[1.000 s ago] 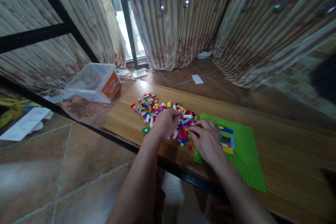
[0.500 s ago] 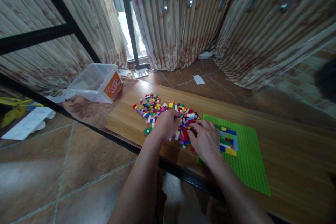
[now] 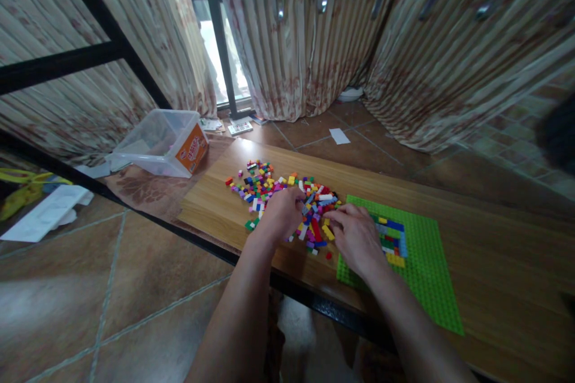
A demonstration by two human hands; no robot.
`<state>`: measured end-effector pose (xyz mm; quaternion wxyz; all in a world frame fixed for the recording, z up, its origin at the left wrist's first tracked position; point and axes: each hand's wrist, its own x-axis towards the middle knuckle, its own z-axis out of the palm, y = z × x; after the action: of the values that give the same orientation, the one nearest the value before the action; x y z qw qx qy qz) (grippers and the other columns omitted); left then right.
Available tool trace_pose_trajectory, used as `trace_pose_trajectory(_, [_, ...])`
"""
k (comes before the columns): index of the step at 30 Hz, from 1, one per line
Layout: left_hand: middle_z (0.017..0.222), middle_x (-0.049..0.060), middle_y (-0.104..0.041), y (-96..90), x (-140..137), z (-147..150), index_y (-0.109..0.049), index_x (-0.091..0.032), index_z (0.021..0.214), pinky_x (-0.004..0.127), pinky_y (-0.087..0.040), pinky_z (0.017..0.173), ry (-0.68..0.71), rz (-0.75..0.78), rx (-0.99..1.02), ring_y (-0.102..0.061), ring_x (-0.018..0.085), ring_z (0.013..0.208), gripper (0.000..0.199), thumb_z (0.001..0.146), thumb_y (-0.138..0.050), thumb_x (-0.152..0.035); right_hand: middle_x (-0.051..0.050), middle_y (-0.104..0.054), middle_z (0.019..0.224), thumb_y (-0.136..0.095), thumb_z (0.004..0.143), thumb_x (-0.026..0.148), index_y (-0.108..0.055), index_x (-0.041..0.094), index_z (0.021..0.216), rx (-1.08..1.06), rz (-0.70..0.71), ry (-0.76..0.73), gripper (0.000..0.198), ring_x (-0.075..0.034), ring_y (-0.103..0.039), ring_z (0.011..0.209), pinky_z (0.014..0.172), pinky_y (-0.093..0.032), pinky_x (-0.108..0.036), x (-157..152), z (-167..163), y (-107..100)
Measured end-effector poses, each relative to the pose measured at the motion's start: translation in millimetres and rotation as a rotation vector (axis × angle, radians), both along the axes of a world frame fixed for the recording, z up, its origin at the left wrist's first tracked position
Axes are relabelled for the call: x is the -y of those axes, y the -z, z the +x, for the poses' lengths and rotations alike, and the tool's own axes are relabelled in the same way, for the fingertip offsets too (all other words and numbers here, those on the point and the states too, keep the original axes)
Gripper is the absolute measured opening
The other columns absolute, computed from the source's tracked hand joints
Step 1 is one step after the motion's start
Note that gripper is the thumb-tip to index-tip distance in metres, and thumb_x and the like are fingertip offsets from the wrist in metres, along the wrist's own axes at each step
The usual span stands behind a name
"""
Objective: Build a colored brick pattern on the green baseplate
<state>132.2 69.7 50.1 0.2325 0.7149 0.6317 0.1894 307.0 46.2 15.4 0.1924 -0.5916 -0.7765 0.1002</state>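
Note:
A loose heap of small coloured toy bricks (image 3: 258, 182) is spread over the wooden table. My left hand (image 3: 284, 212) is over the middle of this heap with its fingers curled inward; whatever is between them is hidden. To its right, my right hand (image 3: 357, 236) reaches across the left part of a green baseplate (image 3: 433, 275). Its thumb and fingertips are drawn together at the heap's right edge, on something too small to make out. A yellow brick (image 3: 328, 233) and a red brick (image 3: 329, 255) lie just below those fingertips. Partly behind my right hand, a rectangular brick build (image 3: 396, 226) is attached to the baseplate.
A clear plastic bin (image 3: 157, 143) with an orange label stands beyond the table's left end. A black metal frame (image 3: 121, 48) crosses the left and top of view. Papers (image 3: 339, 136) lie on the tiled floor, before striped curtains (image 3: 287, 48).
My right thumb and fingers have drawn closer together and lifted slightly, uncovering the yellow brick and the red brick. My left hand stays nearly in place over the heap.

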Motion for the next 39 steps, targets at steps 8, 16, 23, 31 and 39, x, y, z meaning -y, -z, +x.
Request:
trace_pose_trajectory(8, [0.099,0.005,-0.073,-1.0,0.9,4.4,-0.07,-0.019,0.098,0.026,-0.048,0.086,0.062,-0.007,0.009,-0.065,0.019,0.097,0.029,0.08,-0.05,-0.009,-0.007,-0.063,0.097,-0.053,0.085,0.022,-0.073,0.023,0.096,0.059,-0.032,0.006,0.023,-0.023,-0.05,0.093,0.084,-0.038,-0.036,-0.7,-1.7,-3.1])
trace_pose_trajectory(16, [0.104,0.005,-0.071,3.3,-1.4,5.8,-0.07,-0.019,0.098,0.026,-0.047,0.09,0.067,0.074,0.003,-0.063,0.019,0.1,0.03,0.08,-0.048,-0.008,-0.005,-0.061,0.092,-0.058,0.083,0.026,-0.068,0.023,0.087,0.079,-0.035,0.013,0.011,-0.023,-0.049,0.09,0.081,-0.036,-0.035,2.5,-3.7,-2.1])
trace_pose_trajectory(23, [0.108,0.006,-0.071,2.3,-2.0,2.9,-0.069,-0.019,0.101,0.028,-0.047,0.094,0.014,0.049,-0.004,-0.064,0.019,0.103,0.029,0.081,-0.05,-0.011,-0.006,-0.063,0.091,-0.05,0.088,0.026,-0.064,0.021,0.089,0.054,0.047,-0.033,0.015,-0.023,-0.05,0.09,0.08,-0.036,-0.035,3.9,-2.0,4.9])
trace_pose_trajectory(31, [0.101,0.007,-0.072,-0.8,-1.7,4.0,-0.07,-0.018,0.101,0.028,-0.05,0.087,-0.004,0.056,-0.007,-0.066,0.019,0.094,0.025,0.084,-0.051,-0.017,-0.007,-0.067,0.093,-0.045,0.09,0.023,-0.065,0.019,0.094,-0.157,0.083,-0.025,0.02,-0.022,-0.058,0.09,0.083,-0.042,-0.036,5.8,-2.4,-5.9])
trace_pose_trajectory(39, [0.091,0.005,-0.072,-6.6,-1.1,4.5,-0.069,-0.018,0.095,0.027,-0.049,0.083,0.0,0.086,0.03,-0.066,0.018,0.087,0.022,0.085,-0.05,-0.016,-0.007,-0.072,0.088,-0.065,0.076,0.04,-0.071,0.021,0.091,-0.756,0.017,0.314,0.025,-0.02,-0.067,0.074,0.067,-0.053,-0.034,-4.8,53.8,-16.2])
